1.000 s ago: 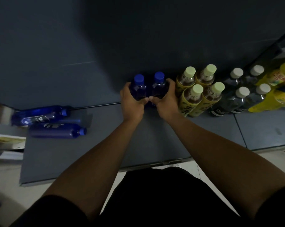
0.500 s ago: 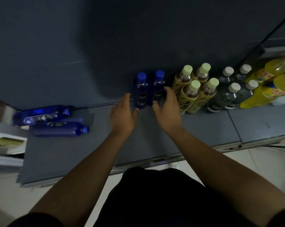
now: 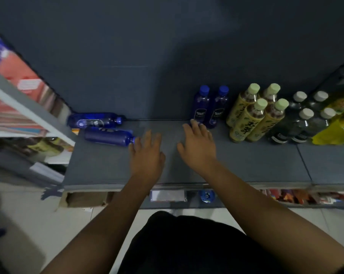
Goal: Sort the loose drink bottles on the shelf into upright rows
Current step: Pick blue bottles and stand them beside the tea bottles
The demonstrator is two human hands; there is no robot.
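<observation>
Blue upright bottles (image 3: 201, 107) at shelf (image 3: 246, 165) back; two lying bottles (image 3: 108, 136) at left. Released, fingers spread, gripping nothing: left hand (image 3: 147, 155), right hand (image 3: 198, 147), over shelf.

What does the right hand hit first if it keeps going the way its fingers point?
Likely the left upright blue bottle: the right hand has its fingertips at the bottle's base, contact unclear. Its index finger may pass left, toward the back wall.
</observation>
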